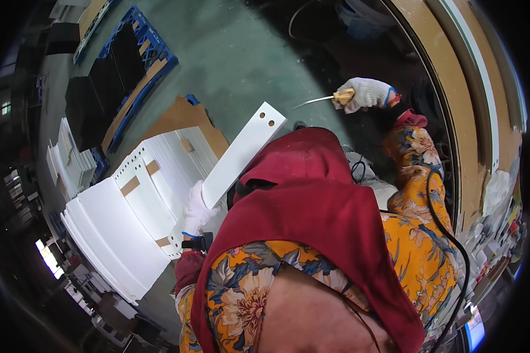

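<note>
A long white panel (241,154) with two round holes near its far end slants up and away across my lap. Its near end is in my left hand (201,210), in a white knit glove, with the fingers closed on the panel's edge. Out to the right, my gloved right hand (368,95) grips a wooden-handled tool (343,96) with a thin, slightly curved metal blade (312,101). The blade points left toward the panel's holed end, with a gap between them. A dark red apron (312,194) covers my lap.
Stacked white panels (115,226), some with holes along the edge, stand at my left. Beyond lies brown cardboard (185,120) and a blue pallet (153,44) bearing black blocks (109,76). Brown boards (453,88) rise at the right; a black cable (447,235) hangs beside my right arm.
</note>
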A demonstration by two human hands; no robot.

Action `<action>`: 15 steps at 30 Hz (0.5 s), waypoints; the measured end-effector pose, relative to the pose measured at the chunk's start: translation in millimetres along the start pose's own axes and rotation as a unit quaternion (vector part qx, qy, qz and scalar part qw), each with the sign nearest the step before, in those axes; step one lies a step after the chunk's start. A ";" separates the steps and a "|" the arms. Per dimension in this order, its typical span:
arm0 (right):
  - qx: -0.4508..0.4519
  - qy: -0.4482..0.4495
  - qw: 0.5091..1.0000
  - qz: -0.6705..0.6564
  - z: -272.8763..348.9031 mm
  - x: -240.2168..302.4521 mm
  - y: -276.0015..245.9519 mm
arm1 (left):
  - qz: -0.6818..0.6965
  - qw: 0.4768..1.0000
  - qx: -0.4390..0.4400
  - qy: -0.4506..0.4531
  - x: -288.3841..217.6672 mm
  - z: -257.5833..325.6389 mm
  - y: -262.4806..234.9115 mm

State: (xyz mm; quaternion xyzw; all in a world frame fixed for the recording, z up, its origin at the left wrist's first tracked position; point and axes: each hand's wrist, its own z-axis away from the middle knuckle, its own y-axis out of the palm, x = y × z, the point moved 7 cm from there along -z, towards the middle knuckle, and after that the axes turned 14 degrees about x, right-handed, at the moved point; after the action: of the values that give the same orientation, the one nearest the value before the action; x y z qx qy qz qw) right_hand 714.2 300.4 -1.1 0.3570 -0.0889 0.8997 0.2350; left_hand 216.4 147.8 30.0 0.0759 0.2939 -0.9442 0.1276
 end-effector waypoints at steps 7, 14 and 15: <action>0.020 -0.121 0.992 0.032 -3.3 -3.8 2.6 | -0.008 0.997 -0.055 0.054 20.6 -8.1 2.7; 0.052 -0.045 0.997 -0.022 -1.4 -18.4 9.6 | -0.007 0.989 -0.094 0.118 6.7 -7.7 -7.3; -0.026 -0.054 0.998 -0.027 -0.4 -7.9 2.8 | 0.003 0.989 -0.094 0.112 5.8 -2.4 -0.6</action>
State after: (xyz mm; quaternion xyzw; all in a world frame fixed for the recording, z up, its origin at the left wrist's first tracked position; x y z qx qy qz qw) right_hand 717.6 295.2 -6.8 0.4007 -0.1149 0.8700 0.2631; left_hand 210.9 148.5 27.1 0.1696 0.3938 -0.8975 0.1034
